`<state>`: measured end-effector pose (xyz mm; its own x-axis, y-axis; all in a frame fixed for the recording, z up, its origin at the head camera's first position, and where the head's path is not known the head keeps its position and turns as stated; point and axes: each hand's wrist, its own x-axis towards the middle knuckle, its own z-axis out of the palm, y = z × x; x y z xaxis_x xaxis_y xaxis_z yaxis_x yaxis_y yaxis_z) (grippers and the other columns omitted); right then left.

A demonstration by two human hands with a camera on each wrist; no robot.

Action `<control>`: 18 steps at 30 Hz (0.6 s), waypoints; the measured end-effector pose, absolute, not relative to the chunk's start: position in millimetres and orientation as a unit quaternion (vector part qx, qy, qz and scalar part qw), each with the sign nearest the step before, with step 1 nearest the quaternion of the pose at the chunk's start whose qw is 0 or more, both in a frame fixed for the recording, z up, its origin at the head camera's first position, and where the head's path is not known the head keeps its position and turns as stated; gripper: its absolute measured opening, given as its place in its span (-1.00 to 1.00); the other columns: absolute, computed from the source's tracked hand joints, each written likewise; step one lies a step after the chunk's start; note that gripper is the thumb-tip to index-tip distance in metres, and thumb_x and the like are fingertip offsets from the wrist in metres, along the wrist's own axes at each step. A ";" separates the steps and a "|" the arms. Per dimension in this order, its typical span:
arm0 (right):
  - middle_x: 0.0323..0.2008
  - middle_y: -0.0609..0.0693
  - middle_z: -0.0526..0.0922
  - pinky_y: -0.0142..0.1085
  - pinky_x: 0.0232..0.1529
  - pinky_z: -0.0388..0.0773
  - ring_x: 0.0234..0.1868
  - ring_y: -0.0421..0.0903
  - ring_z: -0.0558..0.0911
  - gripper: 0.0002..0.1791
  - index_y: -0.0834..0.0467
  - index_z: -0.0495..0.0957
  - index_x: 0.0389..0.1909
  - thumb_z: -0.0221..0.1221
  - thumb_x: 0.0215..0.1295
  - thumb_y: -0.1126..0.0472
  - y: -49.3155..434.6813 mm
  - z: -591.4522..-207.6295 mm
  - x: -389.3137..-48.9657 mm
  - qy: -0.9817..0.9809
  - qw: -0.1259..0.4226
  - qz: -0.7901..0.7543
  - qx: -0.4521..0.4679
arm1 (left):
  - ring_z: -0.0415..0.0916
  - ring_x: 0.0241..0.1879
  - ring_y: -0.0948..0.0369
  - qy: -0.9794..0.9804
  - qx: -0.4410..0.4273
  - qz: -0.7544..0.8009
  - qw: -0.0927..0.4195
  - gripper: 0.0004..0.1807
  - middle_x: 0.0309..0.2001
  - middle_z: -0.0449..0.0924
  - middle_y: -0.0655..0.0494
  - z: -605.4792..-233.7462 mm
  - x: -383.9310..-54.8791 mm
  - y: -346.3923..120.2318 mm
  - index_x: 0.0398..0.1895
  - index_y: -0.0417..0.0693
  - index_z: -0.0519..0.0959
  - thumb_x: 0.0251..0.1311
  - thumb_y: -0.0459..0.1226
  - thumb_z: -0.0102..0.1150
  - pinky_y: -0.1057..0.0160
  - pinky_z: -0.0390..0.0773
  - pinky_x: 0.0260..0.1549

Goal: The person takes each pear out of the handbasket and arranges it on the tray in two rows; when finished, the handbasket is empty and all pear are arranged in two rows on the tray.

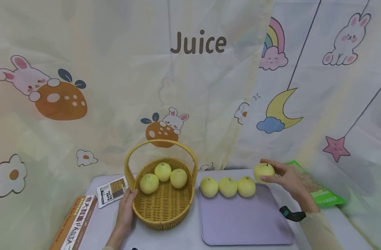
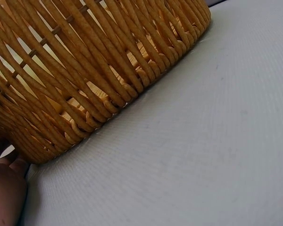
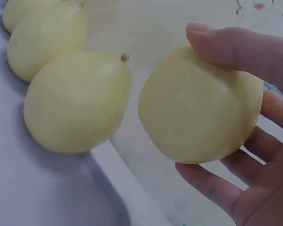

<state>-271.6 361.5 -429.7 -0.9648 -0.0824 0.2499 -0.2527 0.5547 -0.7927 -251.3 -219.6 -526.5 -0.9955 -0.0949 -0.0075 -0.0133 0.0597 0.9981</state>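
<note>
My right hand (image 1: 285, 177) holds a pale yellow pear (image 1: 263, 172) above the back right corner of the purple board (image 1: 243, 222), fingers and thumb around its sides. In the right wrist view, the held pear (image 3: 198, 110) is beside the end pear (image 3: 78, 103) of a row of three. That row lies along the board's back edge. My left hand (image 1: 126, 210) grips the left side of a wicker basket (image 1: 163, 225), its fingers low against the weave in the left wrist view. Three pears (image 1: 163, 172) sit at the back inside the basket, under its tall handle (image 1: 160, 140).
Left of the basket lies a white packet (image 1: 110, 192). A pasta box (image 1: 74, 222) stands near the table's left edge. Behind my right forearm is a green bag (image 1: 326, 196). A printed cloth (image 1: 196, 104) hangs along the back of the table.
</note>
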 end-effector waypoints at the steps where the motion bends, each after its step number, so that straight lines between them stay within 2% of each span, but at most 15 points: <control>1: 0.39 -0.05 0.62 -0.62 0.07 0.52 0.20 -0.62 0.46 -0.23 0.13 0.45 0.53 0.47 0.34 0.12 365.6 -434.2 -271.2 -0.875 0.094 0.465 0.095 | -0.32 0.73 -0.14 -0.726 0.037 -0.686 0.030 -0.22 0.75 -0.23 -0.11 -526.5 -251.5 -219.6 0.76 -0.08 -0.17 0.69 0.07 -0.27 -0.26 -0.27 0.68; 6: 0.38 -0.19 0.60 -0.68 0.07 0.46 0.20 -0.65 0.42 -0.22 0.17 0.41 0.54 0.45 0.36 0.13 380.1 -455.5 -271.2 -0.871 0.110 0.472 0.082 | -0.32 0.74 -0.12 -0.727 0.040 -0.684 0.030 -0.21 0.76 -0.23 -0.09 -524.4 -251.5 -220.6 0.75 -0.09 -0.16 0.69 0.07 -0.27 -0.23 -0.27 0.69; 13: 0.43 0.07 0.59 -0.66 0.06 0.51 0.13 -0.65 0.48 -0.20 0.17 0.46 0.51 0.50 0.29 0.07 384.7 -477.8 -269.9 -0.877 0.099 0.467 0.064 | -0.33 0.74 -0.12 -0.730 0.039 -0.682 0.027 -0.20 0.76 -0.24 -0.08 -523.3 -252.7 -219.5 0.76 -0.07 -0.18 0.69 0.10 -0.29 -0.25 -0.29 0.68; 18: 0.47 0.15 0.54 -0.63 0.06 0.48 0.11 -0.65 0.43 -0.16 0.10 0.45 0.52 0.52 0.26 -0.01 382.1 -487.4 -269.0 -0.888 0.075 0.453 0.036 | -0.35 0.74 -0.13 -0.734 0.043 -0.678 0.023 -0.20 0.76 -0.26 -0.08 -522.9 -251.7 -218.3 0.76 -0.05 -0.20 0.68 0.12 -0.32 -0.25 -0.30 0.68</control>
